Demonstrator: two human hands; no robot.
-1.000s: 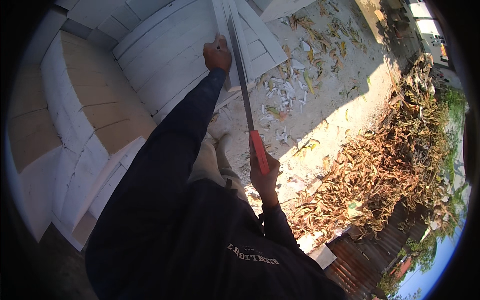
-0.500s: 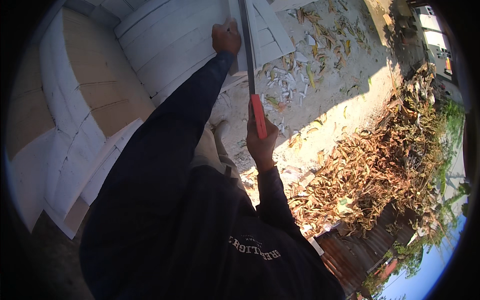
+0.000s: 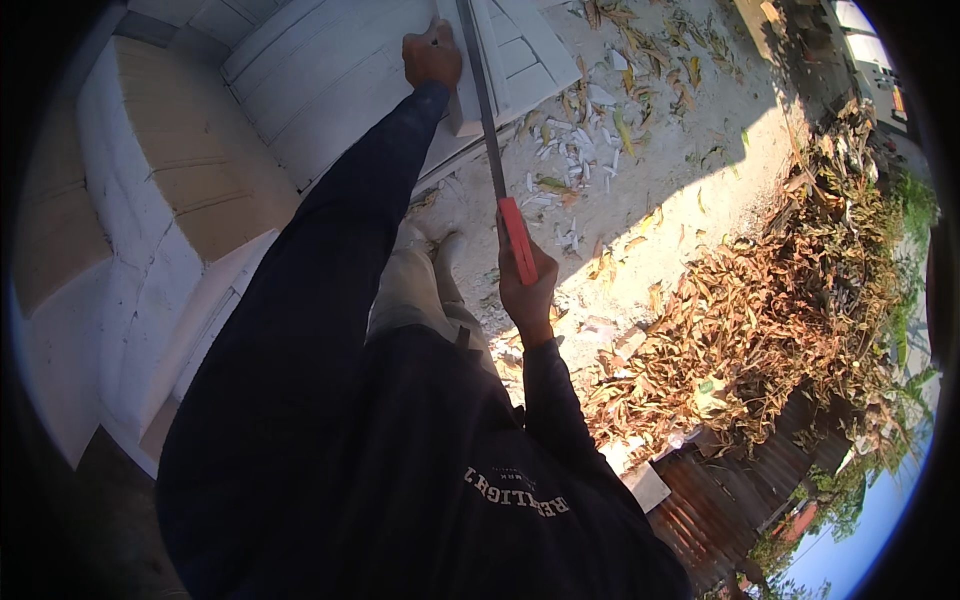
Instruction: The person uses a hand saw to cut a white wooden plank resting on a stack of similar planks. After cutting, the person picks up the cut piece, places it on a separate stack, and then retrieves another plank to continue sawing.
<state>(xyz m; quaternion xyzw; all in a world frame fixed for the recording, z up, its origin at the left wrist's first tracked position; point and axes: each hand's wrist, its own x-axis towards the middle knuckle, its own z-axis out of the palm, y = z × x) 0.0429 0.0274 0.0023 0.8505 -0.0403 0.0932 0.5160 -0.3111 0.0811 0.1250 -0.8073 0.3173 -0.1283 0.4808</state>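
Note:
My right hand [image 3: 527, 280] is wrapped round the red handle of a handsaw [image 3: 516, 240]. The saw's long, narrow metal blade runs up and away along the right side of a white board [image 3: 466, 105]. My left hand [image 3: 432, 58] is closed on that board, just left of the blade, with some fingers hidden behind the knuckles. The board rests on a stack of broad white blocks or slabs [image 3: 320, 95]. The far end of the blade runs out of the picture at the top, and whether its teeth sit in a cut cannot be made out.
White chips [image 3: 570, 150] and dry leaves lie on the sandy ground right of the slabs. A large heap of brown leaves [image 3: 740, 320] spreads farther right, beside rusty corrugated sheets [image 3: 710, 500]. Tan-topped white blocks [image 3: 190, 140] stand at the left. My boots show below the slabs.
My right hand has drawn the saw back toward me, so more blade shows between the board and the handle. My left hand stays on the board. The view has shifted slightly.

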